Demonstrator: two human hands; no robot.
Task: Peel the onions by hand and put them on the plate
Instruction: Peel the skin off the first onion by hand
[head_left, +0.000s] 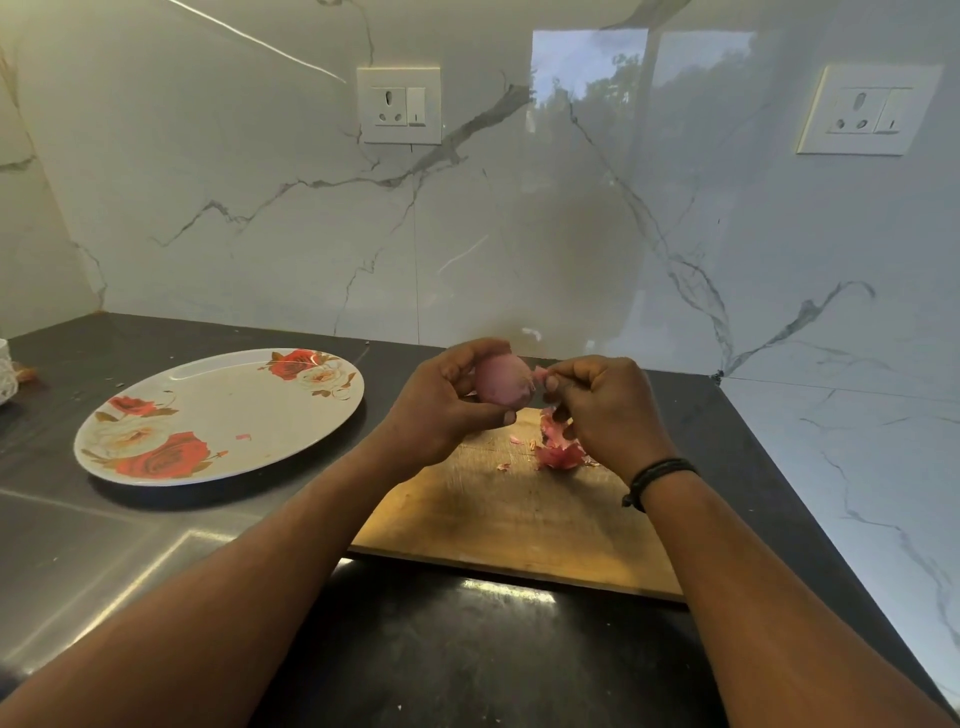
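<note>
My left hand (441, 402) grips a pink onion (501, 379) above the far end of a wooden cutting board (514, 514). My right hand (605, 410) pinches a strip of onion skin (540, 372) at the onion's right tip. A heap of pink peels (558, 447) lies on the board below my right hand. The white plate with red roses (218, 415) sits to the left on the dark counter, holding only a small pink scrap.
Marble walls close the back and right sides, with a socket plate (399, 105) and another (870, 110). A white object (4, 371) stands at the far left edge. The dark counter (467, 649) extends toward me.
</note>
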